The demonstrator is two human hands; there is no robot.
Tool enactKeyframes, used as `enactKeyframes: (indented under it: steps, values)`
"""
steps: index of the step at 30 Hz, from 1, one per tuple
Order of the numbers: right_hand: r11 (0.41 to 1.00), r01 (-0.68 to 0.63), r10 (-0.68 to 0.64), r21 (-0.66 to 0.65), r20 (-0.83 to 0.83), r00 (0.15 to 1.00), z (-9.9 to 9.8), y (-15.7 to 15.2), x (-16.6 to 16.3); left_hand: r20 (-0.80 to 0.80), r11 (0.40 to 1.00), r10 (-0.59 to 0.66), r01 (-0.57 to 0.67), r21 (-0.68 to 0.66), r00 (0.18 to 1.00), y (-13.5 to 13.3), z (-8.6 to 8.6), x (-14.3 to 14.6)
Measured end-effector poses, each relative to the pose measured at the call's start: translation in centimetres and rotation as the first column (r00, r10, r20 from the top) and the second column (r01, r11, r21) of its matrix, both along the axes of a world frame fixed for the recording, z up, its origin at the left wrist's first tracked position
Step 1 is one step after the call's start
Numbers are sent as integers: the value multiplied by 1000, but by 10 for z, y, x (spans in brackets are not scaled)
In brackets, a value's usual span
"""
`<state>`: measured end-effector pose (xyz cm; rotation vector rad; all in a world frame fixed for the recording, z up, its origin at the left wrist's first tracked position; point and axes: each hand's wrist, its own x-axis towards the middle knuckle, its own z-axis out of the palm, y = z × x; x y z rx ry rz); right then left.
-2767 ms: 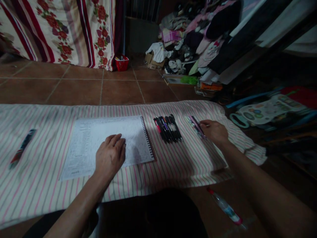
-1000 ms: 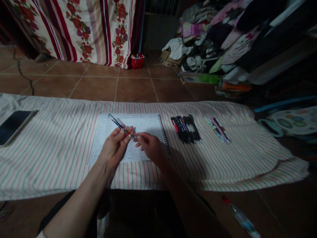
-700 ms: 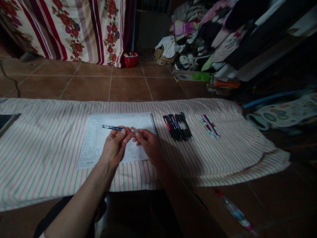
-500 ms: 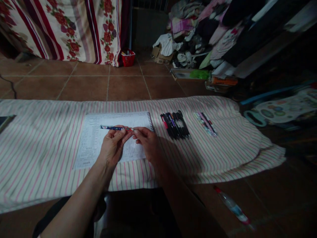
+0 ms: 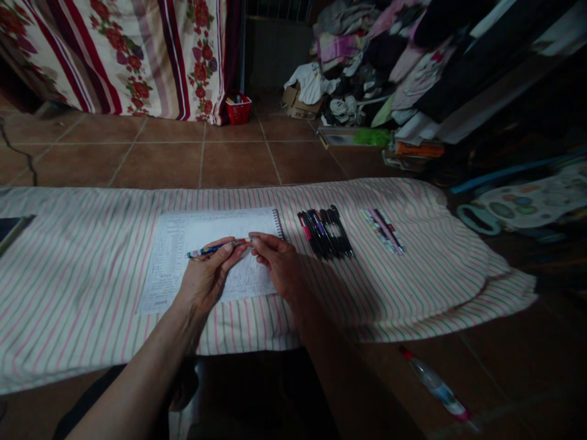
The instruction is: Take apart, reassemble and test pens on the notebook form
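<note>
A slim pen with a dark blue patterned barrel (image 5: 208, 250) and a red section lies across the fingers of my left hand (image 5: 204, 278), pinched under the thumb. My right hand (image 5: 279, 261) closes thumb and fingertips on the pen's right end. Both hands are just above a spiral notebook (image 5: 167, 266) with writing or print on its pages. To the right, a row of mostly black pens (image 5: 324, 232) lies side by side on the striped cloth (image 5: 413, 281). Farther right sits a smaller group of pastel and dark pens (image 5: 384, 231).
A dark flat object (image 5: 11, 232) rests at the cloth's left edge. On the tiled floor are a plastic bottle (image 5: 435, 385), a red basket (image 5: 239, 110) and a cardboard box (image 5: 300, 109). Piled clothes (image 5: 353, 49) fill the back right, and a floral curtain (image 5: 160, 55) hangs behind.
The pen has turned in my fingers, its left end now lower and closer to me. Both hands stay together over the notebook, and the view has shifted slightly.
</note>
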<state>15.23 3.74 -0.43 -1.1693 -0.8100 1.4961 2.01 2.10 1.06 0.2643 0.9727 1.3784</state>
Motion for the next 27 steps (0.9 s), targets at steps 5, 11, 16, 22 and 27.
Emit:
enactKeyframes:
  steps: [5,11,16,22,27]
  values:
    - [1000,20,-20,-1,-7,1000,2,-1,0,23,999,20,-19,-26,1000,0,2,2]
    - [998,53,-53,22,-14,999,-1,0,-2,33,999,36,-35,-33,999,-1,3,4]
    - [997,66,-64,37,-57,996,-1,0,-5,-20,999,22,-22,45,1000,-3,4,2]
    - [998,58,-54,26,-134,990,1,-2,-9,-76,994,0,8,108,997,-3,0,0]
    - [998,68,-69,-15,-212,975,1,0,-7,-71,986,-8,20,166,997,-6,0,2]
